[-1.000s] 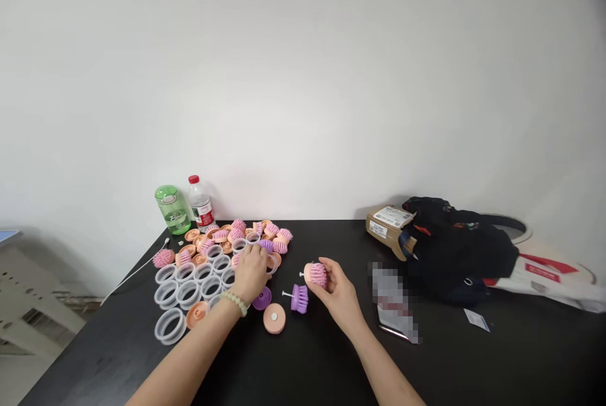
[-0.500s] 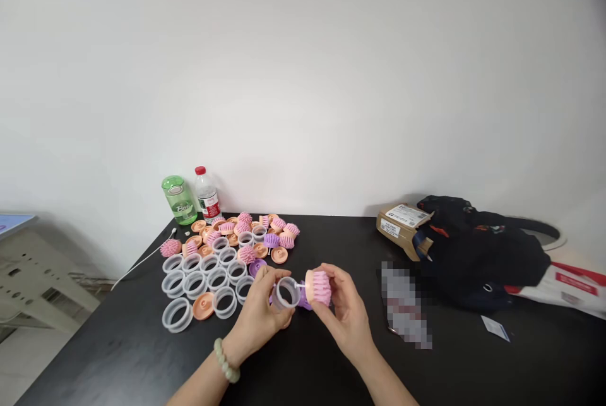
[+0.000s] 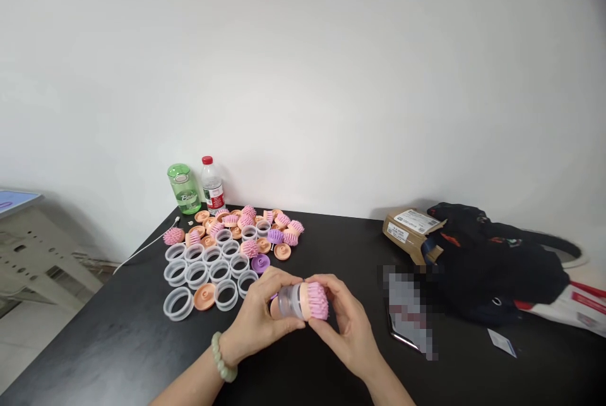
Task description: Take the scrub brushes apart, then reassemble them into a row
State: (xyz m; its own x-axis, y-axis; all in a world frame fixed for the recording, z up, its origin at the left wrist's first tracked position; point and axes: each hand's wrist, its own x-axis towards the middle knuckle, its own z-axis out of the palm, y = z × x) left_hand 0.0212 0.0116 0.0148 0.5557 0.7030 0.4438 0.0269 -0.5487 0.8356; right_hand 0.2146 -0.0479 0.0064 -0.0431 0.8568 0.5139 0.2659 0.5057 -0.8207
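My left hand [image 3: 266,308], with a beaded bracelet at the wrist, is closed around a clear plastic ring [image 3: 286,302]. My right hand [image 3: 341,317] grips a brush head [image 3: 315,302] with pink bristles and a peach base. The two parts touch end to end, the base against the ring's opening; whether they are locked together I cannot tell. To the left lie several loose clear rings [image 3: 178,315], peach discs [image 3: 204,297], a purple disc [image 3: 260,263] and more pink brush heads [image 3: 249,248]. A purple piece behind my left hand is mostly hidden.
A green bottle [image 3: 184,190] and a red-capped water bottle [image 3: 213,188] stand at the back left, near a white cable [image 3: 142,250]. At right are a cardboard box [image 3: 411,232], a dark cloth bag [image 3: 502,267], a blurred-out flat object [image 3: 408,311] and a small card [image 3: 502,342].
The brush head and the clear ring, apart before, now meet end to end between my hands. The ring has turned so its side faces me. The view has shifted slightly.
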